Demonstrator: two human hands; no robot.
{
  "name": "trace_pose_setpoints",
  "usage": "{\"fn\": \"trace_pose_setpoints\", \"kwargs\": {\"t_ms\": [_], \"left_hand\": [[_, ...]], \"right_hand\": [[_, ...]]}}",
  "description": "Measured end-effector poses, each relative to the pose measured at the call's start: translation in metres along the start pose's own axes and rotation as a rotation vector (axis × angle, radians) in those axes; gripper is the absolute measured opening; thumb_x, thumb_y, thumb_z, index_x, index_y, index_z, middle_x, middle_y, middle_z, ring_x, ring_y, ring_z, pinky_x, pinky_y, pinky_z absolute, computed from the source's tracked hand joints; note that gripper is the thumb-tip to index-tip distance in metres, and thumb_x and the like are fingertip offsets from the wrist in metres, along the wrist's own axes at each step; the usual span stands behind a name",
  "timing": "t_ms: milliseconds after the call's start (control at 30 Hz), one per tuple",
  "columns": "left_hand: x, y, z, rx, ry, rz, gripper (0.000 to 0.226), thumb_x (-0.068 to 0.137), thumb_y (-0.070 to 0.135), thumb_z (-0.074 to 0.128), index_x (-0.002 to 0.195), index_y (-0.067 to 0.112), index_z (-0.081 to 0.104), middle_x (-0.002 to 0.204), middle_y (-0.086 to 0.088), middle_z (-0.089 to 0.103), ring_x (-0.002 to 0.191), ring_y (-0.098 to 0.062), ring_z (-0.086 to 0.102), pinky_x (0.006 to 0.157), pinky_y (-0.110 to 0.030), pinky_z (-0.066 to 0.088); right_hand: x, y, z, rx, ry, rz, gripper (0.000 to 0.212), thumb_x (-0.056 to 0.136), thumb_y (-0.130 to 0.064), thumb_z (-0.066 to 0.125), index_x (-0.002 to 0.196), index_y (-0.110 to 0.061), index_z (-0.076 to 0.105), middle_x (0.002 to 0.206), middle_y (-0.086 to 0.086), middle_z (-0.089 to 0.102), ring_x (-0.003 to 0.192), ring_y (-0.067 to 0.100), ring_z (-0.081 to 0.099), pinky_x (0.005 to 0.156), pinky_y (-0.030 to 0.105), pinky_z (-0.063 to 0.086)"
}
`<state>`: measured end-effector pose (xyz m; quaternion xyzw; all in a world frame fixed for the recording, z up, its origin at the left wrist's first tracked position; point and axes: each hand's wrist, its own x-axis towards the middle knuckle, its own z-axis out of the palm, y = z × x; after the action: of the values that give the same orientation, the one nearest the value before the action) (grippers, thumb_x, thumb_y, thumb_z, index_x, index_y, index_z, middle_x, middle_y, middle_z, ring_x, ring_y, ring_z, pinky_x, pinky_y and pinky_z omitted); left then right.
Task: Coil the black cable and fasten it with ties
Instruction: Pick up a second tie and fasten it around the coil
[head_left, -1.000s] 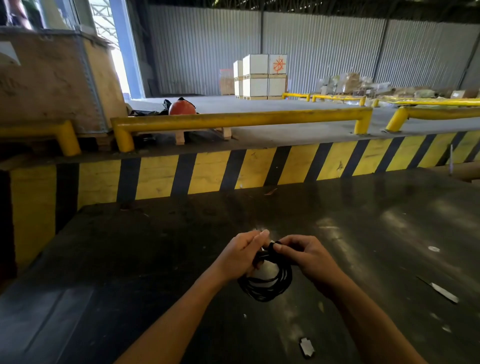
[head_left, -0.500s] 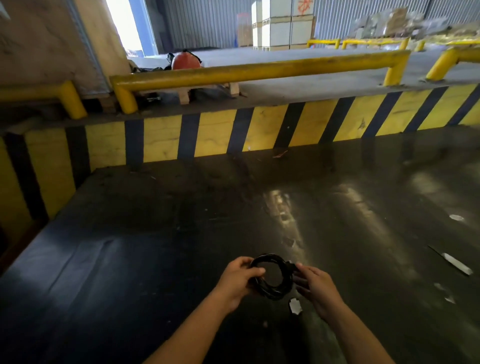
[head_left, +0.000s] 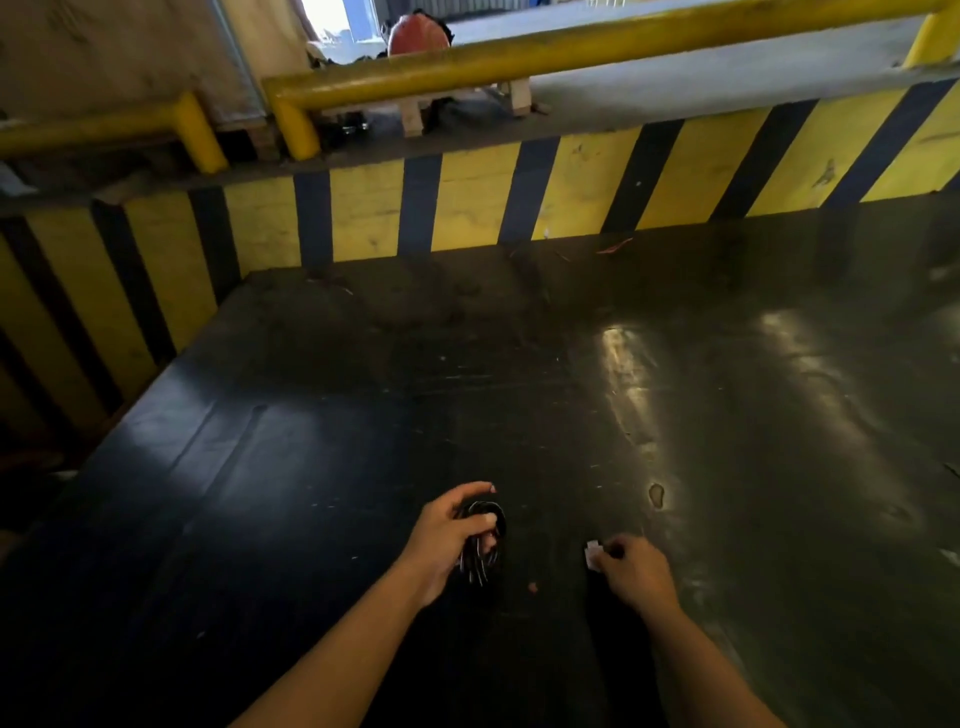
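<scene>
Nearby, only small things lie on the dark tabletop (head_left: 363, 467): a reddish crumb (head_left: 532, 587) between the two hands and a thin red scrap (head_left: 615, 245) far at the back edge. The left hand (head_left: 444, 540) is wrapped around the coiled black cable (head_left: 485, 545), its fingers (head_left: 480, 488) curled over the loops just above the surface. The right hand (head_left: 631, 569), apart from the coil, pinches a small white tie piece (head_left: 592, 553) between thumb and fingertips. Wide free space is ahead and on both sides. A yellow-and-black striped barrier (head_left: 467, 208) closes the far edge, with a yellow guard rail (head_left: 571, 49) and an orange helmet (head_left: 418, 34) behind. The surface is glossy and scuffed.
</scene>
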<state>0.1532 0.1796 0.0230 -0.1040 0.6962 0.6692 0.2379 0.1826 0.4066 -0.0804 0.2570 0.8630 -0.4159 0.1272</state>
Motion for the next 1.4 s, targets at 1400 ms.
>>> {"fn": "trace_pose_setpoints", "kwargs": {"t_ms": [1400], "left_hand": [[-0.035, 0.274, 0.064, 0.527, -0.503, 0.727, 0.022, 0.088, 0.008, 0.059, 0.074, 0.022, 0.066, 0.069, 0.010, 0.061, 0.061, -0.003, 0.056, 0.064, -0.016, 0.050]], "right_hand": [[-0.079, -0.235, -0.258, -0.135, 0.206, -1.189, 0.023, 0.086, -0.018, 0.063, 0.101, -0.035, 0.067, 0.086, -0.021, 0.066, 0.088, 0.001, 0.062, 0.075, 0.015, 0.050]]}}
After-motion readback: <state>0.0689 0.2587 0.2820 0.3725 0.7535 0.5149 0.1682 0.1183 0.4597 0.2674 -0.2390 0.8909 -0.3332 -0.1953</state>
